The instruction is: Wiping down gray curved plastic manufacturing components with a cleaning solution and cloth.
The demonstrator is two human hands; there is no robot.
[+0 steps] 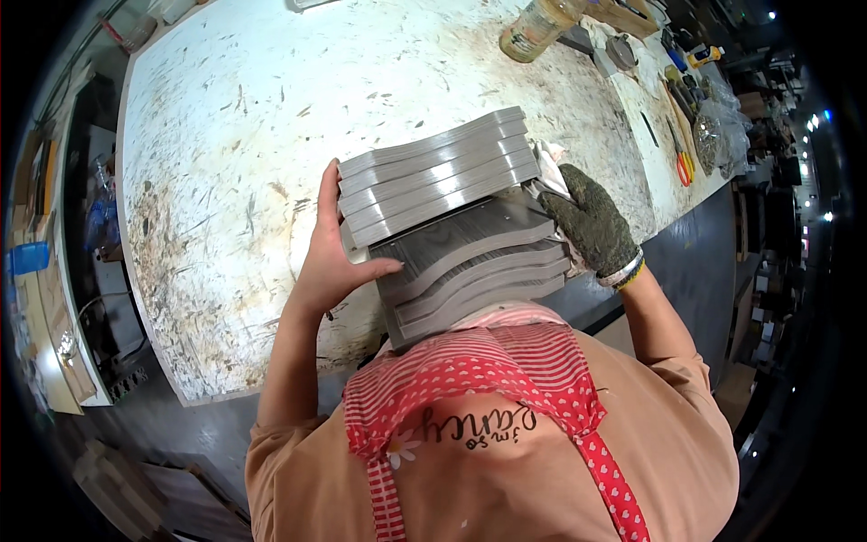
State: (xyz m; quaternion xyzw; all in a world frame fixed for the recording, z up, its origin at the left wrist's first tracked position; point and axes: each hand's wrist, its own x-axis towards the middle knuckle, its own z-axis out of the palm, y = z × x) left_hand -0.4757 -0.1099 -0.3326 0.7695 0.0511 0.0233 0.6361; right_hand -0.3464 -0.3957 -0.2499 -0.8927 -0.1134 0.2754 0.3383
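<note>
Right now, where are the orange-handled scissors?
In the head view, the orange-handled scissors lie at the worktable's far right edge, beyond the gloved right hand.

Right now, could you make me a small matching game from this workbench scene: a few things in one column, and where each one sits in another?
Things:
1. bare left hand
2. dark knitted work glove on the right hand
3. orange-handled scissors
4. clear plastic bottle lying on its side

Places:
A. far edge of the white table
B. right side of the stack of grey panels
C. left side of the stack
D. table's right side

Pairs: 1-C, 2-B, 3-D, 4-A

Stack of grey curved-edge panels (pixel 452 226) at the table's (pixel 226 135) near edge
</note>
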